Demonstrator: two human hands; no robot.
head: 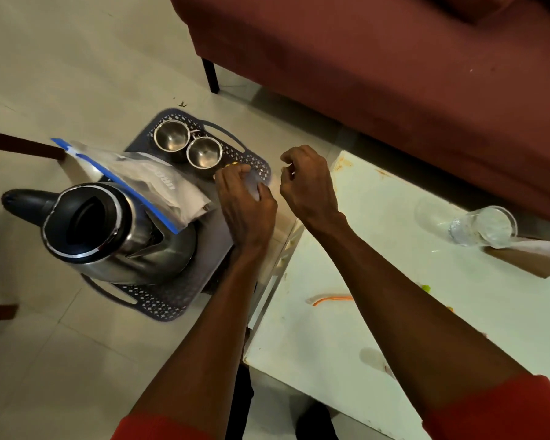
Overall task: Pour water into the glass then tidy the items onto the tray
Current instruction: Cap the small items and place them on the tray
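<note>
On the tiled floor at the left sits a dark perforated tray [159, 300] with loop handles, and it carries most of the things. Near its close left corner stands a steel kettle [108, 230] with a black spout pointing left and its round mouth uncovered. Leaning against the kettle's far side is a clear plastic bag [146, 179] with a blue strip along its edge. At the tray's far end two small steel cups [186, 146] stand side by side, touching or nearly so.

Over the tray's right edge the left hand [246, 204] has its fingers curled round something pale and translucent; the blur there makes it hard to say what, perhaps a small lid or packet with yellow marks beside it. Just right of it the right hand [308, 182] hangs above the gap between tray and table, fingers loosely bent, thumb and forefinger close together, holding nothing that can be made out.

To the right a white low table [346, 344] bears the glass [483, 227], well apart from the tray, near the table's far right edge. An orange strip [331, 299] lies nearer. A maroon sofa [394, 58] fills the far side.
</note>
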